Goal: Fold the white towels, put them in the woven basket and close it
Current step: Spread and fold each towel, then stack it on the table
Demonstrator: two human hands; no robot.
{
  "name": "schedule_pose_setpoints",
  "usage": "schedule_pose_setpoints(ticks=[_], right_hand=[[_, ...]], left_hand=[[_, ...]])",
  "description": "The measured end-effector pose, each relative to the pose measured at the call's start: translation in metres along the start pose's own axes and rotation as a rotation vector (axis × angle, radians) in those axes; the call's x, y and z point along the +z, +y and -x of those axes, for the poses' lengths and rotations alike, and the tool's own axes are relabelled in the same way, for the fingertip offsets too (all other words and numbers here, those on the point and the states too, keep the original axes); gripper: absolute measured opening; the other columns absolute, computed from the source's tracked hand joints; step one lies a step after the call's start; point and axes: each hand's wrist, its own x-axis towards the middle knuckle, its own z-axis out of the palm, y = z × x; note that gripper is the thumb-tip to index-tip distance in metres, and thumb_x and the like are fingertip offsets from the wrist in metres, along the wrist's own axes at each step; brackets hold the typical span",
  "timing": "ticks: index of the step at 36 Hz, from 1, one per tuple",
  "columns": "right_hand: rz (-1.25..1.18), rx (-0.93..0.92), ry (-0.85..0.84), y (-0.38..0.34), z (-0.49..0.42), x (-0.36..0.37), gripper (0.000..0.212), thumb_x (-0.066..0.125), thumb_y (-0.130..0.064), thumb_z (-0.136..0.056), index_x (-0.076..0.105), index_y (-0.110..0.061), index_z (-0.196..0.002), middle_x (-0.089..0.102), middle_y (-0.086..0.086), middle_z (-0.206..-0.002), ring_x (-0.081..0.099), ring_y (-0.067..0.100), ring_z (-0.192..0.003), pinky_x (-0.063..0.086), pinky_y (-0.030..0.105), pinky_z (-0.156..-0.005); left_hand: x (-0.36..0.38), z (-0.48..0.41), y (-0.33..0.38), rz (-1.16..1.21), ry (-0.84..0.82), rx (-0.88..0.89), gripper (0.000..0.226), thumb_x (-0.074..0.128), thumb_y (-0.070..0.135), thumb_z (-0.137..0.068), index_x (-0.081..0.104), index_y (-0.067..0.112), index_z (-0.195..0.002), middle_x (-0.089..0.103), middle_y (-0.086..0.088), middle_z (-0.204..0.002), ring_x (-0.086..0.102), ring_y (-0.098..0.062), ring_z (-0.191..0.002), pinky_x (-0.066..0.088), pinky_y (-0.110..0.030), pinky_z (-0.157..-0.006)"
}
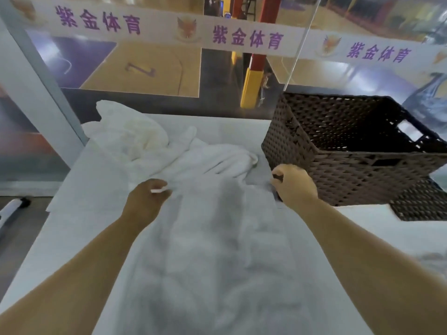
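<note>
Nearest, a white towel (212,250) is spread lengthwise down the lower centre. Its far corners are pinched by the left hand (147,199) and the right hand (294,184), apparently ready for a fold. Beyond, unfolded towels (135,139) are heaped at centre left. The woven basket (350,151) is kept open at the right, within reach.

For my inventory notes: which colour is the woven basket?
The woven basket is dark brown, seen best in the head view.
</note>
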Motion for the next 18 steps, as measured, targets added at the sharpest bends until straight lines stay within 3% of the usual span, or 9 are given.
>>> schedule_pose_setpoints(ticks=[2, 5, 7, 13, 18], right_hand=[[-0.024, -0.001, -0.057, 0.006, 0.018, 0.015, 0.019, 0.056, -0.024, -0.093, 0.063, -0.013, -0.107, 0.062, 0.006, -0.108, 0.058, 0.027, -0.101, 0.043, 0.03, -0.075], [-0.075, 0.042, -0.137, 0.015, 0.044, 0.035, 0.025, 0.057, -0.029, -0.092, 0.063, -0.016, -0.113, 0.063, 0.002, -0.115, 0.058, 0.023, -0.106, 0.047, 0.033, -0.086], [-0.074, 0.044, -0.193, 0.021, 0.061, 0.045, 0.024, 0.056, -0.032, -0.093, 0.062, -0.02, -0.113, 0.063, -0.001, -0.115, 0.057, 0.019, -0.105, 0.047, 0.031, -0.085], [-0.043, 0.022, -0.344, 0.042, 0.12, 0.064, 0.023, 0.051, -0.036, -0.095, 0.06, -0.024, -0.112, 0.06, -0.007, -0.114, 0.056, 0.014, -0.103, 0.046, 0.029, -0.082], [0.029, -0.014, -0.542, 0.061, 0.179, 0.086, 0.033, 0.045, -0.037, -0.097, 0.055, -0.021, -0.125, 0.057, -0.005, -0.126, 0.056, 0.016, -0.111, 0.048, 0.03, -0.088]], left_hand=[[0.016, 0.011, -0.016, 0.019, -0.066, -0.018, 0.017, 0.069, 0.025, -0.085, 0.066, 0.015, -0.098, 0.067, 0.0, -0.105, 0.063, -0.017, -0.094, 0.04, -0.022, -0.077], [0.038, 0.034, -0.033, 0.014, -0.153, -0.039, 0.006, 0.07, 0.024, -0.083, 0.067, 0.02, -0.085, 0.069, 0.003, -0.094, 0.065, -0.013, -0.088, 0.04, -0.015, -0.066], [0.05, 0.051, -0.042, -0.005, -0.198, -0.045, 0.004, 0.07, 0.024, -0.084, 0.066, 0.024, -0.081, 0.068, 0.005, -0.093, 0.065, -0.011, -0.088, 0.04, -0.016, -0.069], [0.075, 0.112, -0.07, -0.083, -0.232, -0.089, 0.007, 0.065, 0.027, -0.087, 0.064, 0.024, -0.093, 0.062, 0.006, -0.103, 0.059, -0.01, -0.094, 0.04, -0.019, -0.081], [0.091, 0.169, -0.101, -0.314, -0.181, -0.068, 0.027, 0.064, 0.025, -0.087, 0.067, 0.015, -0.112, 0.058, -0.003, -0.122, 0.053, -0.023, -0.114, 0.039, -0.028, -0.098]])
